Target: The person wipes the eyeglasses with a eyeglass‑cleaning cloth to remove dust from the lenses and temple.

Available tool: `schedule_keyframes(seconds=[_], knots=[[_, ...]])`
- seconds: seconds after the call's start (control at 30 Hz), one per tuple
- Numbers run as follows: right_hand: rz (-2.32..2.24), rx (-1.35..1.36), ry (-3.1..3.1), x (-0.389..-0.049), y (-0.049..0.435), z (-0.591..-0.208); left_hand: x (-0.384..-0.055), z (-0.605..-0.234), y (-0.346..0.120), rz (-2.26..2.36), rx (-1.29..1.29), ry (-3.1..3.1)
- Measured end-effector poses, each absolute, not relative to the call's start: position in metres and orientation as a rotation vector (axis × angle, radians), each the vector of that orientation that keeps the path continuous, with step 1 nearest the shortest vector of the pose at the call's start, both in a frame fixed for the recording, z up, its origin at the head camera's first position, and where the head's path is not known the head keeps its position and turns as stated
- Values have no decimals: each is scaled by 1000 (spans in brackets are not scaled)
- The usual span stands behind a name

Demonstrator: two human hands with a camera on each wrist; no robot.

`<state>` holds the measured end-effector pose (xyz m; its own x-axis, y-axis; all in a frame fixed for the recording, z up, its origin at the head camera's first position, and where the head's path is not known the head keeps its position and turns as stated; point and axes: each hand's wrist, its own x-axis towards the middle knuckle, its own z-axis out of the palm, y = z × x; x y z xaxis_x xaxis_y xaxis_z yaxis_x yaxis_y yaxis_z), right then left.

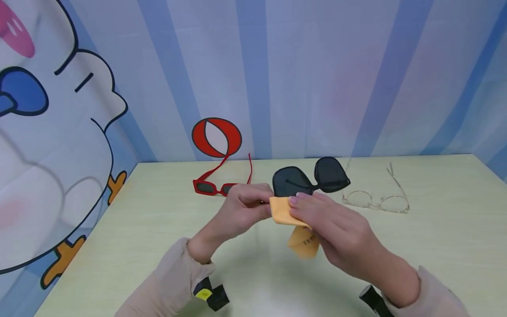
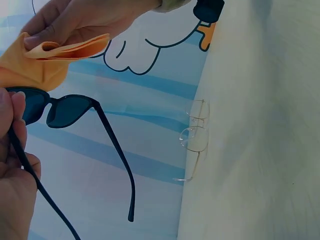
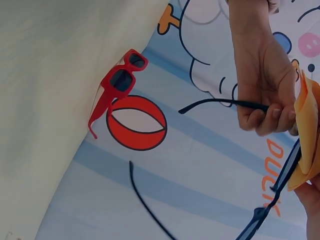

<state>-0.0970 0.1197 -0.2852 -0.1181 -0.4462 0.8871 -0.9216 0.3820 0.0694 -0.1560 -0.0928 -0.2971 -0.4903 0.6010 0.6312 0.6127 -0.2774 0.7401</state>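
Observation:
A pair of black sunglasses point(image 1: 291, 181) is held up above the table, its temples unfolded. My left hand point(image 1: 243, 213) grips it near one hinge, and in the right wrist view the curled fingers point(image 3: 274, 116) wrap the temple there. My right hand point(image 1: 342, 231) pinches an orange cloth point(image 1: 282, 212) at the lens beside the left hand. Part of the cloth hangs below the right fingers. Seen from the left wrist, folded cloth point(image 2: 37, 70) overlaps the top of that lens, while the other lens point(image 2: 70, 111) is uncovered.
Red sunglasses point(image 1: 206, 187) stand on the table point(image 1: 130, 246) behind the left hand. Thin-framed clear eyeglasses point(image 1: 396, 203) lie to the right, behind the right hand. A blue striped backdrop point(image 1: 309, 79) with cartoon prints rises at the table's back and left.

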Motion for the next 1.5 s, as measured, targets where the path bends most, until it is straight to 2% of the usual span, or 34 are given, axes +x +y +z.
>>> schedule_keyframes(seconds=[0.2, 0.7, 1.23, 1.5], knots=[[652, 1259, -1733, -96, 113, -282, -153, -298, -88, -1840, -1583, -1958], [627, 1062, -1859, -106, 130, -286, -153, -294, -93, -1859, -1645, -1905], [653, 1287, -1765, -97, 121, -287, -156, -297, -101, -1913, -1586, -1897], [763, 988, -1802, -104, 141, -281, -155, -295, -103, -2016, -1601, -1859]])
